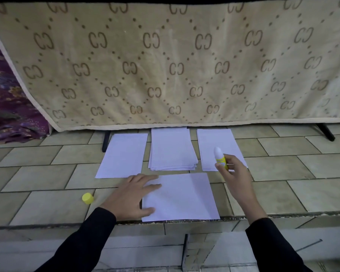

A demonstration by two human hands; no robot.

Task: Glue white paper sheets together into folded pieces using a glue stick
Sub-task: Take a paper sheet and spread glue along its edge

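A white paper sheet [183, 197] lies flat on the tiled surface close to me. My left hand [133, 195] rests flat on its left edge with the fingers spread. My right hand [234, 173] holds an uncapped yellow glue stick [220, 158] upright above the sheet's far right corner, its white tip pointing up. The yellow cap [88, 198] lies on the tiles to the left of my left hand.
Behind the sheet lie three groups of white paper: a left pile [123, 156], a thicker middle stack [172, 150] and a right pile [210, 146]. A beige patterned blanket [165, 65] hangs behind them. The tiled ledge [283, 213] drops off in front of me.
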